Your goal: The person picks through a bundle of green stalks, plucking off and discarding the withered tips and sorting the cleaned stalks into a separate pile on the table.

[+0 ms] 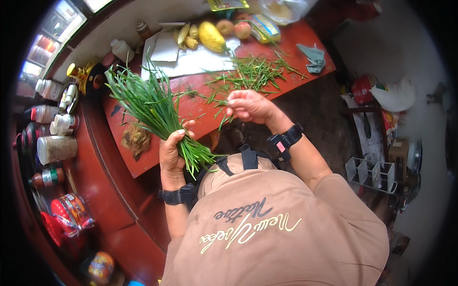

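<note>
My left hand (172, 152) is closed around the stem end of a thick bunch of green Chinese chives (150, 103). The leaves fan out over the table, while the stem ends stick out below my thumb. My right hand (248, 107) hovers near the table's front edge, to the right of the bunch, with its fingers curled. Green scraps show by its fingertips; whether it pinches any is unclear. Just beyond it lies a loose heap of chive trimmings (257, 73) on the red table (193, 114).
At the back are corn cobs (186, 35), a yellow melon-like fruit (212, 37), apples (242, 30) and a white board (193, 66). A grey-green cloth (312, 58) lies right, a brown root-like clump (136, 139) left. Several jars (57, 149) line the left. A white rack (370, 175) stands right.
</note>
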`<state>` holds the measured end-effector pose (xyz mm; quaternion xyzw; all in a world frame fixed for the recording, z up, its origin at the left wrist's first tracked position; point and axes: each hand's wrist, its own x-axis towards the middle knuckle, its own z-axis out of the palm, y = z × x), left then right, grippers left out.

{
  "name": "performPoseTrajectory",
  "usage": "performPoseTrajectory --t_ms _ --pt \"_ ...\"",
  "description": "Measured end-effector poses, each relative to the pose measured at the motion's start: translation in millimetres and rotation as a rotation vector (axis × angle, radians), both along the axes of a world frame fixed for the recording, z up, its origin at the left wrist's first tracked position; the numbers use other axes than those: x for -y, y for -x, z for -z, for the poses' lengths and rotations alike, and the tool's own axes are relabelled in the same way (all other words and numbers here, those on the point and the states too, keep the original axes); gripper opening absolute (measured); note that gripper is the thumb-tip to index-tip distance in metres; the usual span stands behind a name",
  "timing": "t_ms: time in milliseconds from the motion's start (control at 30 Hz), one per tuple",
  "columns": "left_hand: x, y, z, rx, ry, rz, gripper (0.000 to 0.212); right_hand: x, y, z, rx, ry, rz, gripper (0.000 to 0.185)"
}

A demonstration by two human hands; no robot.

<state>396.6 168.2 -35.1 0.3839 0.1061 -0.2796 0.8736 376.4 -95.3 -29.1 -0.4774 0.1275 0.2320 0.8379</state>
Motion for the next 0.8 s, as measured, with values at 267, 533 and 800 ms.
performPoseTrajectory --t_ms 267,533,800 --pt "12.4 -10.8 17.5 -0.001 0.004 0.051 0.016 25.6 -6.1 33.6 0.261 1.603 -0.205 0.017" --pt "15.1 -13.6 15.3 -0.119 0.063 -0.076 0.010 47.3 11.8 -16.9 0.260 1.139 0.060 0.011" --pt "22.5 -17.5 17.8 -0.111 0.125 -0.062 0.014 77.1 -9.2 21.9 0.009 1.713 -0.444 0.018"
